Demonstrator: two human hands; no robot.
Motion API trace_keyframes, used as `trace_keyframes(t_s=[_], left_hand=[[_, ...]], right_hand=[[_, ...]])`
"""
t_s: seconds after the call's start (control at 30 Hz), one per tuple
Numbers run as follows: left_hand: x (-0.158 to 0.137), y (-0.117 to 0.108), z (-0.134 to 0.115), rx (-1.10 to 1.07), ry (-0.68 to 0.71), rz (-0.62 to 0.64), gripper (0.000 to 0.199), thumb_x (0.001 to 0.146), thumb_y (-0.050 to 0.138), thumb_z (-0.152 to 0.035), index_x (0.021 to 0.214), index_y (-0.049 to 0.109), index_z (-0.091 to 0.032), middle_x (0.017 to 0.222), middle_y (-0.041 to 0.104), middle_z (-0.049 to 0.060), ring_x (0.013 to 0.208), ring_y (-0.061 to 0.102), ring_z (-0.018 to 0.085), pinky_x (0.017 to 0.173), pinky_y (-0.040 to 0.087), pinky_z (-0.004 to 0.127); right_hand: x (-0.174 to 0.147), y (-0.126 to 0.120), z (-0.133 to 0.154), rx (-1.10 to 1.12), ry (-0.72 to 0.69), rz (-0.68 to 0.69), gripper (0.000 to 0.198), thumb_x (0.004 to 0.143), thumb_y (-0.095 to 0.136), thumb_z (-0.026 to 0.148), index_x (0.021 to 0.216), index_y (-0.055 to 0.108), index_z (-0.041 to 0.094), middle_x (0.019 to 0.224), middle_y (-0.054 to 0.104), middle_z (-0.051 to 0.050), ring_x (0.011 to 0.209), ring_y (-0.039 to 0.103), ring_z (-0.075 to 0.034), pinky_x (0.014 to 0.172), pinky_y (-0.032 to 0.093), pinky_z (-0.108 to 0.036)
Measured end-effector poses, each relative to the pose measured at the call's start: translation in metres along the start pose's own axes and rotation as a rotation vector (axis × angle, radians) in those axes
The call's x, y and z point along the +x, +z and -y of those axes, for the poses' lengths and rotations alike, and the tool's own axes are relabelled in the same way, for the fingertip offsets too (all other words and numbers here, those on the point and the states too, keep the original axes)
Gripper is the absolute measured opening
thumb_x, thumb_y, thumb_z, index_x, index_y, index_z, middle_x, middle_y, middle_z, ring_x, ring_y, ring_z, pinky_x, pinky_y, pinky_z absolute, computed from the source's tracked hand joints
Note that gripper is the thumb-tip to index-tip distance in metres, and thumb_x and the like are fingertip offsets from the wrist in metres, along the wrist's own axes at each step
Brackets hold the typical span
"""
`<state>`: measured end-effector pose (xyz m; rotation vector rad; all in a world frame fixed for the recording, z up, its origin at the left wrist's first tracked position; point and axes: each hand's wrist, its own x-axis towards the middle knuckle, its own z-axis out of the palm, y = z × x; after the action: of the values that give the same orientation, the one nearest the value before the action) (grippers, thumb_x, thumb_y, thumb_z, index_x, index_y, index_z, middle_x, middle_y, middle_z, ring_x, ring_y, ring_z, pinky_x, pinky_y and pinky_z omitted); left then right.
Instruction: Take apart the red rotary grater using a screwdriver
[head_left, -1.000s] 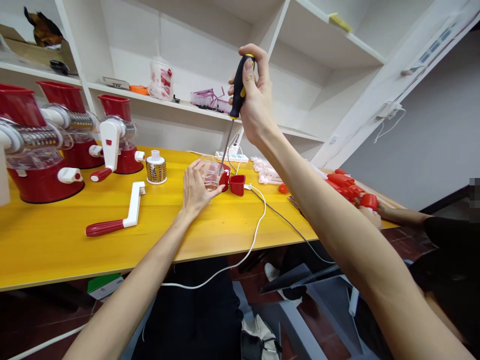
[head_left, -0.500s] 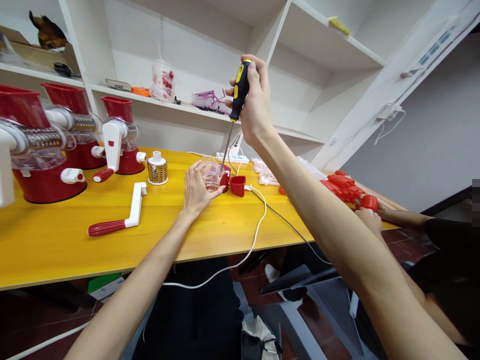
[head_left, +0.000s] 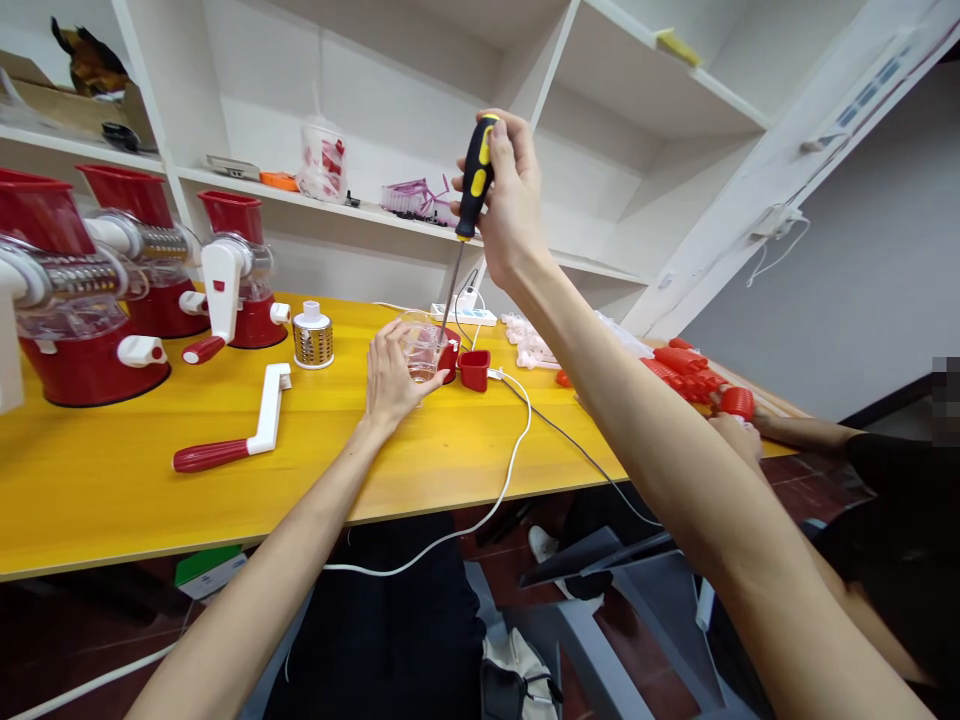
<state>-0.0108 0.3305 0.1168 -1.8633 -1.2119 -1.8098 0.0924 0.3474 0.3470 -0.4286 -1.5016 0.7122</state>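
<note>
My right hand (head_left: 513, 190) is raised, its fingers wrapped round the black and yellow handle of a long screwdriver (head_left: 475, 178). The shaft slants down to a clear plastic housing (head_left: 422, 352) on the table, where the tip is hard to make out. My left hand (head_left: 391, 378) is curled round the left side of that housing. A red part (head_left: 450, 352) sits against its right side, and a small red cup-like piece (head_left: 475, 371) stands beside it. To the left lie a white crank with a red handle (head_left: 238, 435) and a metal grater drum (head_left: 313, 336).
Several red rotary graters (head_left: 232, 270) stand on the left of the yellow table (head_left: 187, 515). A power strip (head_left: 465, 312) lies at the back. A white cable (head_left: 517, 455) runs over the front edge. At right, a co-worker's hand (head_left: 739, 436) is by red parts (head_left: 686, 370).
The screwdriver's handle has turned in my right hand, showing its yellow patches at another angle. My left hand stays on the clear housing. The view has shifted slightly.
</note>
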Motion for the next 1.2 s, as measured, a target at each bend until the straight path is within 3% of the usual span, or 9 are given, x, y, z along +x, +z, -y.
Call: trace_keyframes(t_s=[0.2, 0.33, 0.47, 0.6, 0.73, 0.9, 1.03, 1.2], left_hand=[[0.001, 0.000, 0.000, -0.005, 0.005, -0.005, 0.085, 0.064, 0.089, -0.039, 0.131, 0.038, -0.023, 0.135, 0.050, 0.016, 0.128, 0.050, 0.036, 0.106, 0.045, 0.056], [0.001, 0.001, -0.001, -0.030, 0.026, 0.000, 0.084, 0.064, 0.088, -0.034, 0.130, 0.037, -0.023, 0.134, 0.048, 0.015, 0.127, 0.050, 0.035, 0.107, 0.045, 0.056], [0.001, 0.002, -0.003, -0.048, 0.013, 0.019, 0.084, 0.066, 0.088, -0.035, 0.132, 0.036, -0.025, 0.134, 0.046, 0.015, 0.128, 0.048, 0.035, 0.108, 0.043, 0.057], [0.001, 0.003, -0.004, -0.045, 0.023, 0.013, 0.085, 0.065, 0.088, -0.033, 0.131, 0.036, -0.023, 0.133, 0.046, 0.015, 0.128, 0.047, 0.036, 0.109, 0.042, 0.057], [0.001, 0.003, -0.005, -0.022, 0.026, 0.011, 0.086, 0.064, 0.089, -0.033, 0.131, 0.035, -0.022, 0.134, 0.046, 0.016, 0.128, 0.047, 0.036, 0.109, 0.042, 0.057], [0.000, 0.001, -0.006, 0.014, -0.010, 0.032, 0.084, 0.067, 0.088, -0.036, 0.131, 0.036, -0.021, 0.136, 0.046, 0.017, 0.130, 0.047, 0.035, 0.108, 0.043, 0.055], [0.000, -0.002, -0.005, 0.046, 0.002, 0.045, 0.085, 0.070, 0.084, -0.048, 0.135, 0.037, -0.020, 0.136, 0.049, 0.018, 0.127, 0.050, 0.037, 0.105, 0.045, 0.056], [0.001, -0.001, -0.004, 0.040, 0.015, 0.021, 0.087, 0.070, 0.083, -0.049, 0.137, 0.037, -0.017, 0.137, 0.050, 0.020, 0.129, 0.049, 0.036, 0.107, 0.044, 0.054]], right_hand=[[-0.002, 0.005, -0.001, 0.004, -0.007, -0.014, 0.034, 0.074, 0.053, 0.063, 0.098, 0.045, 0.039, 0.071, 0.053, 0.003, 0.058, 0.048, -0.015, 0.048, 0.030, -0.030], [0.002, 0.003, -0.002, -0.015, -0.008, -0.052, 0.033, 0.066, 0.060, 0.060, 0.086, 0.043, 0.039, 0.070, 0.051, 0.002, 0.059, 0.047, -0.019, 0.047, 0.029, -0.030], [0.007, -0.007, -0.009, -0.090, 0.027, -0.188, 0.044, 0.062, 0.056, 0.070, 0.086, 0.040, 0.037, 0.071, 0.052, 0.001, 0.061, 0.048, -0.021, 0.046, 0.025, -0.029], [0.012, -0.014, -0.009, 0.000, 0.009, -0.226, 0.054, 0.058, 0.064, 0.074, 0.087, 0.040, 0.035, 0.067, 0.044, 0.003, 0.058, 0.044, -0.017, 0.047, 0.028, -0.028], [0.025, -0.011, 0.011, 0.052, 0.015, -0.309, 0.028, 0.082, 0.051, 0.053, 0.086, 0.035, 0.031, 0.063, 0.035, 0.006, 0.053, 0.036, -0.011, 0.048, 0.028, -0.023], [0.028, -0.002, 0.029, 0.000, -0.090, -0.232, 0.011, 0.099, 0.041, 0.036, 0.091, 0.038, 0.030, 0.063, 0.031, 0.007, 0.052, 0.032, -0.008, 0.046, 0.024, -0.019], [0.016, -0.005, 0.015, 0.018, -0.153, -0.211, 0.009, 0.094, 0.045, 0.039, 0.093, 0.040, 0.031, 0.064, 0.035, 0.007, 0.053, 0.035, -0.009, 0.046, 0.027, -0.020], [0.009, -0.013, 0.002, -0.012, -0.122, -0.182, 0.022, 0.080, 0.053, 0.052, 0.091, 0.041, 0.036, 0.065, 0.040, 0.006, 0.058, 0.041, -0.013, 0.050, 0.031, -0.024]])
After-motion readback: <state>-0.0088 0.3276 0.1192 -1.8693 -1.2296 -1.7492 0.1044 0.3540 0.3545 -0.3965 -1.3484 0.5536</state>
